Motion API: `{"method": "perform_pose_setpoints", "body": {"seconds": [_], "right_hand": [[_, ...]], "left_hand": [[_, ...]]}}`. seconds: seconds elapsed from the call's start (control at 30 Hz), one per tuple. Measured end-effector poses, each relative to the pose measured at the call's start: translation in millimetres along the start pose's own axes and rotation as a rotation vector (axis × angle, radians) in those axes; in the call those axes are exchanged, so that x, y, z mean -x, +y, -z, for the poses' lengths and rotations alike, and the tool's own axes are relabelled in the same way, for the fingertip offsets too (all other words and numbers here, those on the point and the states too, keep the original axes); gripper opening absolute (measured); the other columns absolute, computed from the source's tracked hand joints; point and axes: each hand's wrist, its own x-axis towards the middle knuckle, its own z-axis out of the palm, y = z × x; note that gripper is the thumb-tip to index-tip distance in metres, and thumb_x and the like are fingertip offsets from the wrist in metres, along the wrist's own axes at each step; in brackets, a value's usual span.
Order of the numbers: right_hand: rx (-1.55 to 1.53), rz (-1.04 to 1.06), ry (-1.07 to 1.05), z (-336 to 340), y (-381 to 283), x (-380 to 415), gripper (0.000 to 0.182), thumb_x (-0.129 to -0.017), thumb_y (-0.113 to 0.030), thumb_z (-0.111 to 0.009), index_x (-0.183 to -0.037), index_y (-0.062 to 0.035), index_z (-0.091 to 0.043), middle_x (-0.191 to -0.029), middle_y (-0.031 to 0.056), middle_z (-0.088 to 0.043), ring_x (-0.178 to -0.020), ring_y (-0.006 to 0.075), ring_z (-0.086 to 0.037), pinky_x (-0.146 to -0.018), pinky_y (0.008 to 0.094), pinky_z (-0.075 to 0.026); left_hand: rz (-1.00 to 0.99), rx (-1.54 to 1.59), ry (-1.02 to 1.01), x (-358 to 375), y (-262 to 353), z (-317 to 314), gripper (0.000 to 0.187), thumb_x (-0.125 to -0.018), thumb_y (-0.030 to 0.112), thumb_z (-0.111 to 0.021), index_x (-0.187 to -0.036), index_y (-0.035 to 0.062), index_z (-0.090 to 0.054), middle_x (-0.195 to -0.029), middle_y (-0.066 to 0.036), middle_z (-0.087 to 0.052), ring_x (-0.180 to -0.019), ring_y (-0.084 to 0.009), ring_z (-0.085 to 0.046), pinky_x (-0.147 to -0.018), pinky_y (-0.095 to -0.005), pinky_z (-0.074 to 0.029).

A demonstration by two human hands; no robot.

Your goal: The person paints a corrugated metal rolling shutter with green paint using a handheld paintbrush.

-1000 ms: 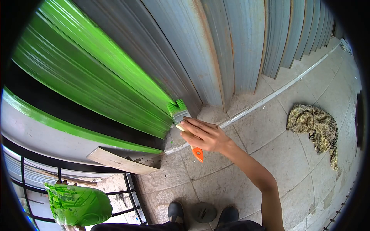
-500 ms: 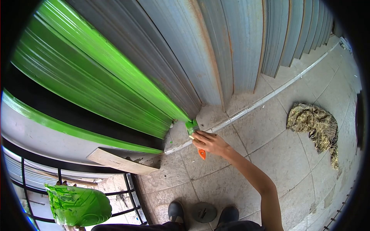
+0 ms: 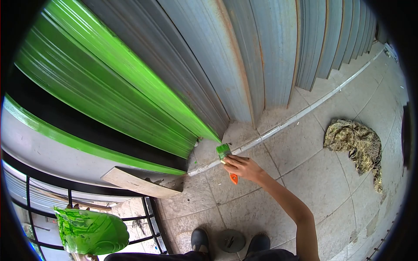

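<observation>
My right hand [image 3: 243, 168] is closed around a paintbrush [image 3: 224, 150] with an orange handle and green bristles. The bristles are just off the lower end of a bright green folded metal panel [image 3: 143, 89]. At the lower left, my left hand [image 3: 88, 256] holds a paint container [image 3: 93, 231] smeared with green paint; its fingers show at the far rim and below, and the rest is hidden behind it. Beside the green panel stand grey unpainted panels [image 3: 237, 56].
A crumpled, stained cloth [image 3: 355, 143] lies on the tiled floor at the right. A loose board [image 3: 139, 182] leans near the green-edged frame. Between my shoes sits a round dark disc [image 3: 231, 240]. Black bars [image 3: 150, 217] are at the lower left.
My right hand and the brush have moved slightly down and right, and the bristles have come off the panel's lower end. The container has shifted a little to the right.
</observation>
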Motion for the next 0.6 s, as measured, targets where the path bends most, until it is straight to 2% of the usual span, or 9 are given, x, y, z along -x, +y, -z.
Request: {"method": "perform_pose_setpoints", "body": {"seconds": [0.03,0.13,0.17,0.2,0.27,0.37,0.43,0.53,0.6], "right_hand": [[-0.003,0.01,-0.087,-0.3,1.1,2.9,0.027,-0.078,-0.013,-0.074,-0.103,-0.0145,-0.064,-0.124,0.0043,-0.06,-0.111,0.0195,-0.063,-0.088,0.0267,-0.06],[-0.016,0.04,0.007,24.4,11.2,-31.3,0.024,-0.077,-0.011,-0.074,-0.1,-0.0133,-0.064,-0.122,0.0042,-0.062,-0.108,0.02,-0.065,-0.085,0.027,-0.061],[-0.02,0.052,0.1,39.5,14.9,-54.3,0.022,-0.078,-0.01,-0.073,-0.097,-0.0123,-0.064,-0.119,0.0051,-0.063,-0.107,0.0203,-0.066,-0.085,0.027,-0.061],[-0.026,0.067,0.193,60.8,16.8,-85.6,0.019,-0.078,-0.01,-0.073,-0.094,-0.0113,-0.063,-0.117,0.006,-0.063,-0.106,0.0205,-0.066,-0.085,0.0269,-0.06],[-0.023,0.11,0.37,110.3,17.5,-142.9,0.017,-0.077,-0.01,-0.073,-0.091,-0.0101,-0.064,-0.114,0.0075,-0.065,-0.104,0.0212,-0.067,-0.084,0.0271,-0.061],[-0.003,0.175,0.565,160.4,18.9,-194.1,0.017,-0.075,-0.01,-0.074,-0.089,-0.0097,-0.066,-0.115,0.009,-0.066,-0.102,0.0224,-0.068,-0.082,0.0281,-0.061],[-0.011,0.2,0.612,169.0,22.7,-204.1,0.019,-0.073,-0.011,-0.076,-0.09,-0.0098,-0.067,-0.116,0.0098,-0.066,-0.103,0.0229,-0.068,-0.083,0.0288,-0.061],[0.072,0.223,0.509,115.1,19.4,-160.6,0.015,-0.075,-0.01,-0.075,-0.088,-0.0103,-0.066,-0.118,0.0112,-0.065,-0.105,0.0232,-0.067,-0.08,0.0277,-0.062],[0.032,0.203,0.309,88.4,11.0,-117.2,0.013,-0.079,-0.009,-0.071,-0.089,-0.0102,-0.064,-0.118,0.0092,-0.064,-0.106,0.0229,-0.067,-0.078,0.0254,-0.063]], "left_hand": [[0.021,0.029,0.053,-1.9,-1.2,-1.0,0.082,-0.071,0.03,-0.077,-0.14,0.0071,-0.04,-0.129,-0.014,-0.05,-0.116,-0.0314,-0.053,-0.096,-0.0454,-0.046],[0.08,0.124,0.219,-7.5,-5.3,-14.5,0.085,-0.066,0.025,-0.079,-0.139,0.0059,-0.04,-0.128,-0.013,-0.051,-0.115,-0.031,-0.052,-0.098,-0.0451,-0.044],[0.067,0.06,0.085,-5.2,-2.4,-28.6,0.088,-0.063,0.024,-0.08,-0.139,0.0058,-0.04,-0.128,-0.012,-0.051,-0.115,-0.0311,-0.052,-0.098,-0.0451,-0.044],[0.053,-0.004,-0.044,1.4,10.1,-79.0,0.091,-0.06,0.023,-0.081,-0.139,0.0058,-0.039,-0.128,-0.012,-0.051,-0.116,-0.0313,-0.052,-0.098,-0.0451,-0.044],[0.067,-0.031,-0.141,9.8,27.8,-153.4,0.099,-0.053,0.02,-0.084,-0.14,0.0045,-0.038,-0.128,-0.012,-0.052,-0.116,-0.0315,-0.051,-0.098,-0.0448,-0.043],[0.11,0.038,-0.049,16.1,41.1,-199.0,0.108,-0.043,0.014,-0.089,-0.137,-0.0031,-0.038,-0.122,-0.016,-0.054,-0.114,-0.0325,-0.053,-0.098,-0.0446,-0.044],[0.108,0.099,-0.114,15.3,38.3,-205.8,0.105,-0.044,0.01,-0.091,-0.135,-0.0028,-0.04,-0.121,-0.015,-0.055,-0.111,-0.0319,-0.056,-0.095,-0.0445,-0.048],[0.132,0.104,-0.176,14.3,45.5,-218.0,0.101,-0.046,0.006,-0.091,-0.134,-0.0028,-0.042,-0.12,-0.015,-0.057,-0.107,-0.0307,-0.059,-0.09,-0.0435,-0.051],[0.131,0.098,-0.202,15.1,50.8,-225.3,0.101,-0.046,0.006,-0.092,-0.133,-0.0028,-0.043,-0.119,-0.015,-0.057,-0.106,-0.0305,-0.059,-0.09,-0.0434,-0.052]]}}
